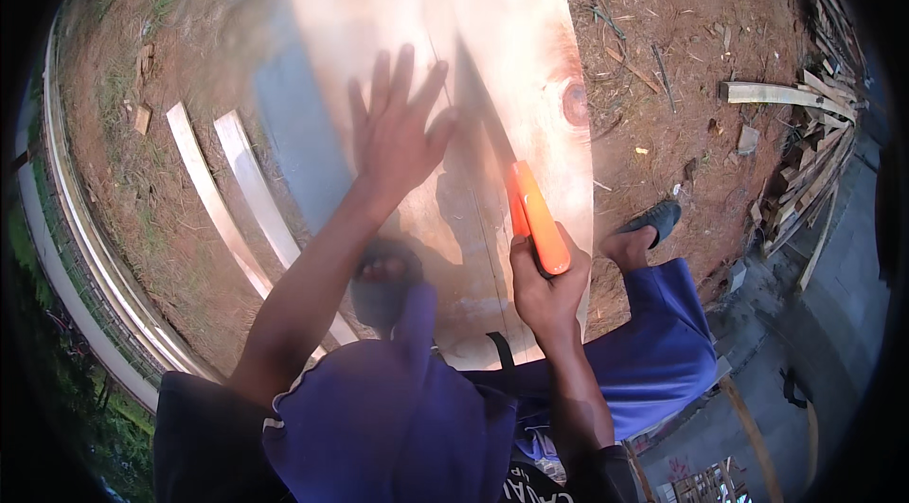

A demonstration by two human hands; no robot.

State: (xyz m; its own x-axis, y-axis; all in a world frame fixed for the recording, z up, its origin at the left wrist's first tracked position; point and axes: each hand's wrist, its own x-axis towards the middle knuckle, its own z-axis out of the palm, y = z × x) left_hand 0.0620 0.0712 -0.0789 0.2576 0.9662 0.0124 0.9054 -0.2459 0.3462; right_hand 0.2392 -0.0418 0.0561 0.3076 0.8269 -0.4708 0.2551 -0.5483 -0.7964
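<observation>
A person looks down at a wide, pale wooden board (492,58) that stretches away from them over reddish dirt ground (682,39). The left hand (398,129) lies flat on the board, fingers spread wide, holding nothing. The right hand (547,285) is closed around the orange handle of a saw (538,219), whose blade runs along the board toward a dark knot near the right edge. Thin wooden strips (232,181) lie on the ground to the left; a pile of scrap timber (814,124) sits far right.
</observation>
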